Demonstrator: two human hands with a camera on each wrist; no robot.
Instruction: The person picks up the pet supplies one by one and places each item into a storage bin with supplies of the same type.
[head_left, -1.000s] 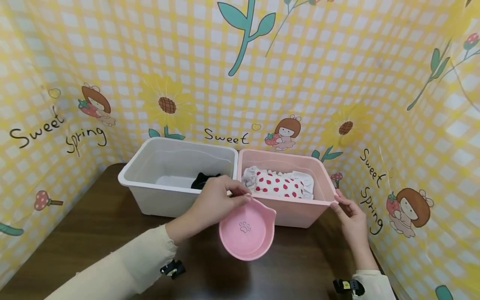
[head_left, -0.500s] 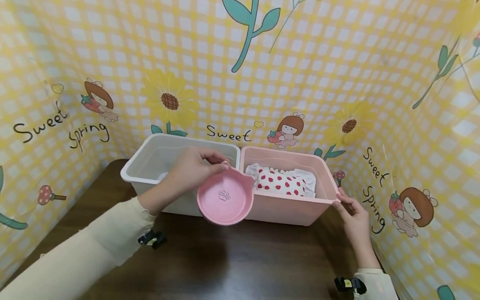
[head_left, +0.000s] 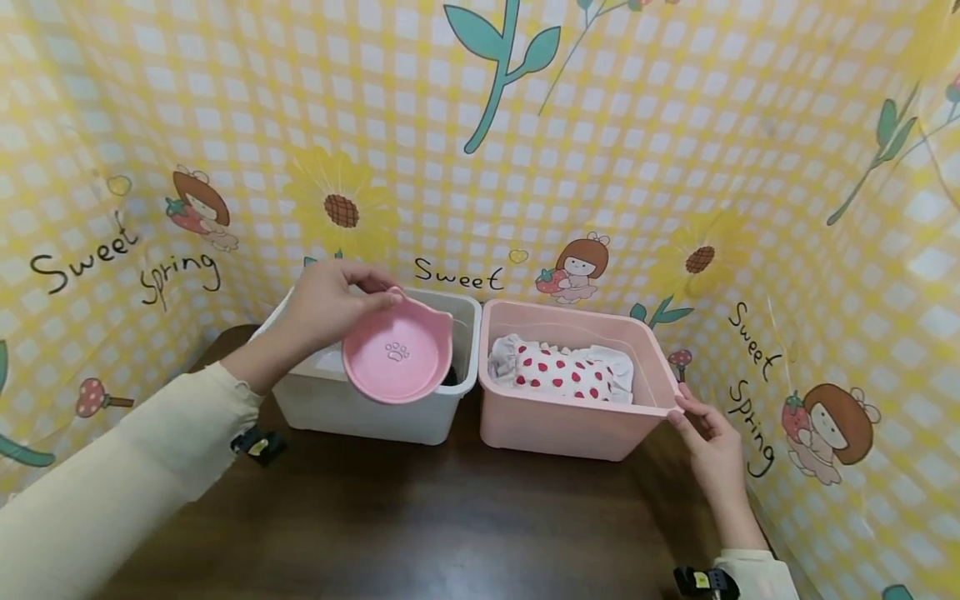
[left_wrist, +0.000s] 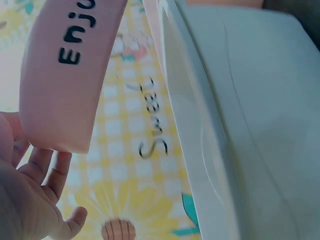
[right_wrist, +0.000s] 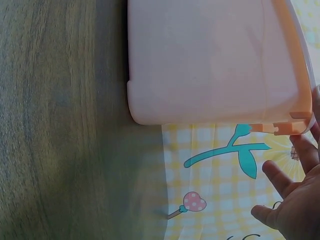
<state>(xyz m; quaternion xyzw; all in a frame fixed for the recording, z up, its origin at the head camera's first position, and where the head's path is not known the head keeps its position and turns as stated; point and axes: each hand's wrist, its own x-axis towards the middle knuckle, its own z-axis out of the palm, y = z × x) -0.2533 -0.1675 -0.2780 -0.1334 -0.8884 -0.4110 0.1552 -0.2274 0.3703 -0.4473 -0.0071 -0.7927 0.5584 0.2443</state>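
My left hand (head_left: 318, 304) pinches the rim of a pink pet bowl (head_left: 396, 354) with two small pointed ears and a paw print inside. The bowl is tilted toward me, at the front of the light grey bin (head_left: 367, 419), and covers part of it. Black lettering marks the bowl's outer wall (left_wrist: 60, 95) in the left wrist view. My right hand (head_left: 712, 442) holds the front right corner of the pink bin (head_left: 555, 432) between thumb and fingers. In that bin lies a small white ruffled pillow (head_left: 564, 371) with red strawberry spots.
Both bins stand side by side on a dark wooden table (head_left: 450, 517). A black item (head_left: 451, 377) shows in the grey bin, mostly hidden behind the bowl. Yellow checked cloth (head_left: 480, 192) hangs close around the back and sides.
My left hand has carried the bowl left and upward, from in front of the pink bin to the grey bin. The right hand stays at the pink bin's corner.
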